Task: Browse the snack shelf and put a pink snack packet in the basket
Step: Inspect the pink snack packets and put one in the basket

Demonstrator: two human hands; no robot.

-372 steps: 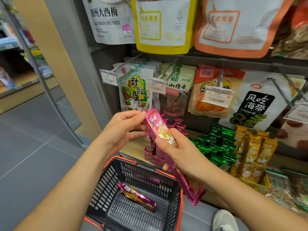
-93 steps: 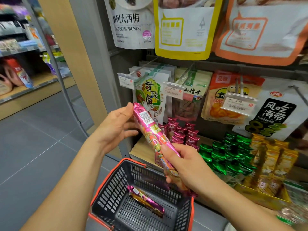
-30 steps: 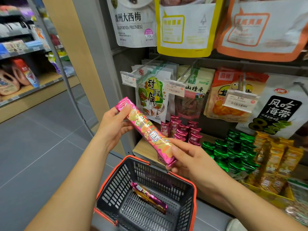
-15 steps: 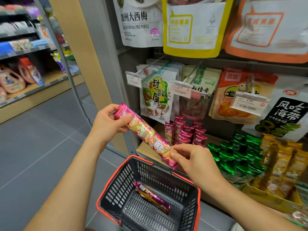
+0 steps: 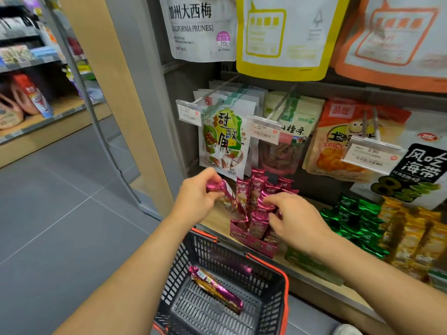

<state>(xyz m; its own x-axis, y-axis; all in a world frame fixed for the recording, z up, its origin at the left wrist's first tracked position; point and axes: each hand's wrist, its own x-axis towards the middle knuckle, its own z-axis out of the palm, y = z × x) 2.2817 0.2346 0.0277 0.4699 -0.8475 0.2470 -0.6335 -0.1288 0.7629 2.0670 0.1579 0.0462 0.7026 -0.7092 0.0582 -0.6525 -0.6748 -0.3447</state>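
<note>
A long pink snack packet (image 5: 227,198) stands slanted with its lower end among the others in the pink display box (image 5: 252,243) on the shelf. My left hand (image 5: 196,201) grips its crinkled top end. My right hand (image 5: 297,221) reaches over the box, its fingers and thumb curled round the top of one of the upright pink packets (image 5: 266,209) there. Below, the dark basket (image 5: 285,284) with its orange rim holds one pink packet (image 5: 215,288) lying flat on the bottom.
Green packets (image 5: 355,218) and yellow packets (image 5: 411,233) fill the shelf to the right of the pink box. Snack bags (image 5: 225,141) with price tags hang on hooks above. A wooden post (image 5: 116,93) and grey floor lie to the left.
The packet I held in both hands above the basket has gone back to the display box. My right hand has let go of its lower end and moved onto the boxed packets.
</note>
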